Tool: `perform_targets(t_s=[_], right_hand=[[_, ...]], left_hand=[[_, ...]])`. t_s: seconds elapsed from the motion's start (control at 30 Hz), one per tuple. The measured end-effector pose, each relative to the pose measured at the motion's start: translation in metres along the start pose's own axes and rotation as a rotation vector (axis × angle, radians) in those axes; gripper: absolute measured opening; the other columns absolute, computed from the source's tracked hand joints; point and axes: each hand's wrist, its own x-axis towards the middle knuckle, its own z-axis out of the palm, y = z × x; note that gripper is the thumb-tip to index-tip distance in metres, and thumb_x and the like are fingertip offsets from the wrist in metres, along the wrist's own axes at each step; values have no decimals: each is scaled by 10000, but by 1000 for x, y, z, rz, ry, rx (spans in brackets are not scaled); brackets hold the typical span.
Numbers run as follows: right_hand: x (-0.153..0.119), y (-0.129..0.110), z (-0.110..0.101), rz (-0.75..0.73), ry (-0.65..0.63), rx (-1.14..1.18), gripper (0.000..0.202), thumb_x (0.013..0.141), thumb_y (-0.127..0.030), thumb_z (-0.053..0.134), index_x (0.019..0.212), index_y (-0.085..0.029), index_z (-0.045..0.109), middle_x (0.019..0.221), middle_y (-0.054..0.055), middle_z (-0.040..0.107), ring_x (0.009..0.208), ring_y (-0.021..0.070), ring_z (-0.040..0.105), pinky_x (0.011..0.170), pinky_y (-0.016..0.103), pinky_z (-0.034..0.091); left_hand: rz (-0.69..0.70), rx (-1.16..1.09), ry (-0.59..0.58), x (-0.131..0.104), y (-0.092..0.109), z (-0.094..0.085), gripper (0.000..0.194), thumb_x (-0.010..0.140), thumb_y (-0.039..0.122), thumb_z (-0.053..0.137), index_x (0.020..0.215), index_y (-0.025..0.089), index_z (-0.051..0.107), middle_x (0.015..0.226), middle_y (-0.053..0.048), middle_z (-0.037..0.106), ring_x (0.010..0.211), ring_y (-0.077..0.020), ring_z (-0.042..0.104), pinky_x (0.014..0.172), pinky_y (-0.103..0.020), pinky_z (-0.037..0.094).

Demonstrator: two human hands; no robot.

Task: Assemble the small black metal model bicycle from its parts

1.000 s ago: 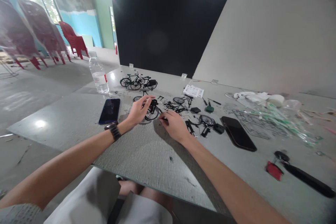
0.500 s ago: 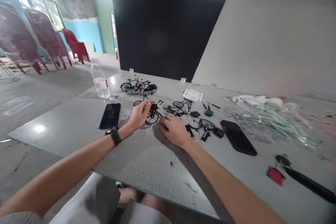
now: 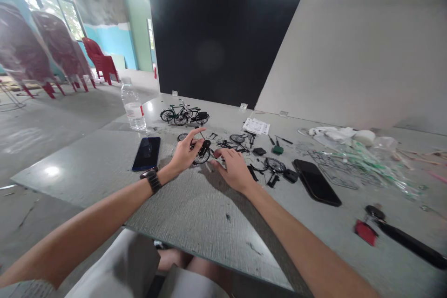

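A small black model bicycle stands on the grey table, partly hidden by my left hand. That hand's thumb and fingers are at the bicycle's rear part and seem to steady it, with the index finger stretched out above. Just right of the rear wheel is my right hand, thumb and fingers apart, nothing visible between them. Behind it lies a black bicycle frame with loose parts. More parts, including a wheel, lie to its right. Two finished-looking model bicycles stand farther back.
A blue phone and a water bottle are on the left. To the right lie a black phone, plastic wrappings, and a black-handled item with a red tag. Paper sheets lie near the upright board.
My right hand's thumb and fingers have spread apart beside the rear wheel. The left index finger has lifted and straightened, and the model bicycle has shifted slightly.
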Motion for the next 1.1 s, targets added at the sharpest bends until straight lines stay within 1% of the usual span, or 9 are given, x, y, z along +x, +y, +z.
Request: perform_targets(t_s=[0.13, 0.27, 0.37, 0.47, 0.53, 0.63, 0.7, 0.77, 1.1], right_hand=[[-1, -3, 6, 42, 98, 216, 400, 992, -447, 558, 1312, -210, 530, 1033, 75, 716, 958, 237, 655, 871, 394, 484], [-3, -9, 11, 69, 154, 348, 398, 949, -435, 606, 1274, -210, 555, 877, 38, 690, 781, 206, 658, 711, 323, 511], [-5, -12, 11, 58, 211, 356, 327, 943, -429, 619, 1183, -208, 595, 809, 23, 660, 746, 202, 646, 678, 306, 504], [-5, -12, 9, 20, 331, 330, 277, 950, -413, 620, 1148, -220, 601, 853, 33, 663, 773, 203, 634, 720, 315, 513], [-5, -10, 7, -10, 423, 292, 234, 967, -390, 600, 1136, -228, 607, 926, 53, 672, 825, 209, 633, 771, 331, 519], [-5, -7, 3, -38, 471, 232, 182, 984, -352, 572, 1108, -234, 632, 1014, 84, 679, 936, 236, 631, 852, 369, 516], [-5, -6, 1, -46, 450, 193, 168, 980, -333, 572, 1092, -237, 653, 1035, 93, 681, 992, 256, 624, 902, 400, 504], [-5, -6, 0, -64, 423, 160, 169, 973, -324, 579, 1085, -241, 675, 1038, 93, 679, 1018, 266, 619, 929, 418, 492], [-4, -5, 3, -68, 380, 164, 259, 982, -412, 587, 1171, -283, 708, 1133, 98, 645, 1134, 276, 599, 988, 432, 505]], left_hand=[[36, -86, -68, -2, 4, 0, 569, 1006, 384, 530, 1530, 238, 361, 832, -18, 662, 762, -175, 618, 782, -312, 491], [33, -134, -170, -5, 3, 3, 661, 1010, 378, 523, 1574, 207, 223, 955, -54, 688, 884, -194, 648, 882, -351, 493], [58, -95, -187, -5, -1, 7, 546, 1026, 378, 480, 1509, 180, 318, 982, -61, 662, 913, -180, 624, 889, -343, 487], [44, -73, -46, -3, -5, 10, 443, 1010, 407, 509, 1382, 175, 443, 1109, -104, 634, 1022, -190, 612, 900, -339, 495], [-19, -126, 24, -1, -7, 10, 379, 1000, 467, 518, 1234, 169, 517, 1076, -103, 630, 962, -184, 634, 856, -335, 520], [-163, -337, -112, -1, -11, 11, 481, 968, 634, 481, 1003, 160, 562, 886, -66, 637, 756, -166, 648, 729, -333, 558], [-240, -493, -263, -3, -13, 11, 579, 911, 722, 502, 951, 150, 589, 858, -75, 653, 759, -182, 668, 720, -349, 578], [-282, -611, -341, -4, -14, 12, 606, 870, 740, 553, 956, 143, 615, 889, -92, 677, 815, -199, 694, 766, -365, 592], [-430, -761, -266, -3, -5, 13, 429, 867, 550, 713, 946, 134, 638, 855, -63, 694, 770, -171, 702, 756, -342, 606]])
